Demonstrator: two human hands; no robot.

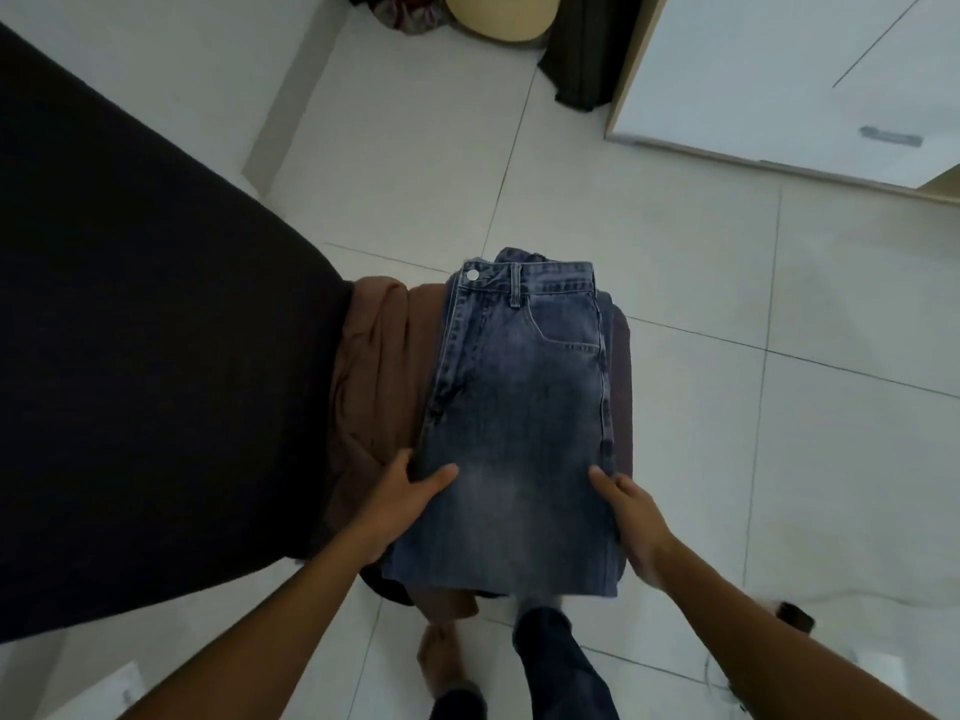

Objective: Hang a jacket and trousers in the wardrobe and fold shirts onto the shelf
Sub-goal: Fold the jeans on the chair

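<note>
Left hand (402, 504) and right hand (631, 517) each gripped a side of the folded jeans (514, 423), thumbs on top, fingers tucked beneath. Jeans topped a stack with brown garments (379, 387), carried above the tiled floor (779, 433). Advice: keep stack level, support underneath. White wardrobe (779, 70) stood ahead.

A black mattress (130, 356) lies left on pale floor tiles (779, 459), a cream basket (501, 15) beyond.

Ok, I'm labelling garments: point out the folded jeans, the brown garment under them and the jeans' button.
folded jeans (519, 407), head view, mid front panel.
brown garment (374, 366), head view, bunched left part.
jeans' button (472, 274), head view, its centre.
</note>
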